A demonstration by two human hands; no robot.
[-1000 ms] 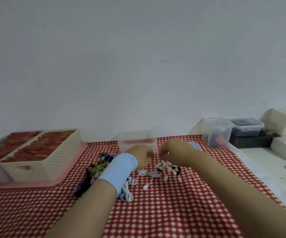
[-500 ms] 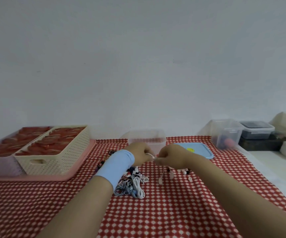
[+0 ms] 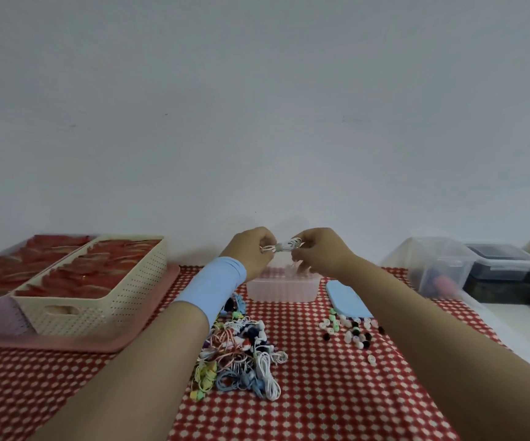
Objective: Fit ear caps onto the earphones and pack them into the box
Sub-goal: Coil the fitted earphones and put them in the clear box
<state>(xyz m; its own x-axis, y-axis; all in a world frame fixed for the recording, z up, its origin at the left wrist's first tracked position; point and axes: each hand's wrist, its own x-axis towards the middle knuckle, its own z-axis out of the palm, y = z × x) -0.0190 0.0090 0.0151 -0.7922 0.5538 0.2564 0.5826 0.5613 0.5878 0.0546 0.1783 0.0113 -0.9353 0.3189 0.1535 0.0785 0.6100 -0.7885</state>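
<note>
**White earphone coil (image 3: 284,246) held crosswise**

Left hand (image 3: 250,251) and right hand (image 3: 319,251) pinch its two ends, fingers curled tight on it. Its long axis runs left to right, raised above the clear box (image 3: 282,289) on the checked cloth (image 3: 321,393).

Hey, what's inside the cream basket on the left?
Red flat pieces fill the cream basket nearly to its rim; what they are is blurred. Its perforated wall hides anything lower.
</note>
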